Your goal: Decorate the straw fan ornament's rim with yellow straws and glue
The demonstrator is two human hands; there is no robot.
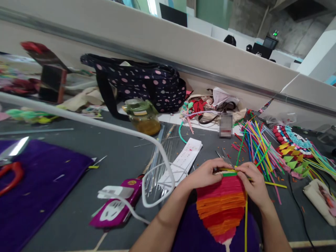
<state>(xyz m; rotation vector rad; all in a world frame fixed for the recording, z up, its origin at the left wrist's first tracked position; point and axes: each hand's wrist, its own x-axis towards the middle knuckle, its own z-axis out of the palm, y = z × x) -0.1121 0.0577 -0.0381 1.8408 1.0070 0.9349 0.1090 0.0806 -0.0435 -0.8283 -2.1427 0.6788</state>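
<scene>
head view: your left hand point(207, 172) and right hand point(253, 182) meet at the top edge of the woven heart-shaped panel of pink, orange and red paper strips point(222, 206), which lies just below your fingers, on a purple cloth against your body. both sets of fingers are closed in a pinch on a thin green paper strip point(230, 174) and a yellow one lying across that top edge. the pinch covers only the middle of the strips, so if either hand eases off they could spring out of line and loosen the top row. a long yellow strip point(246, 224) hangs down the panel's right side below your right fingers; your wrist could snag it and pull the weave askew. just beyond your right fingers sits a loose fan of multicoloured paper strips point(256, 147) on the grey tabletop point(78, 196); a sideways sweep could scatter them. a pair of small metal scissors point(223, 155) lies just above your left fingers, close enough to nick a knuckle. the white cable point(147, 182) loops left of your forearm and could catch your elbow.
</scene>
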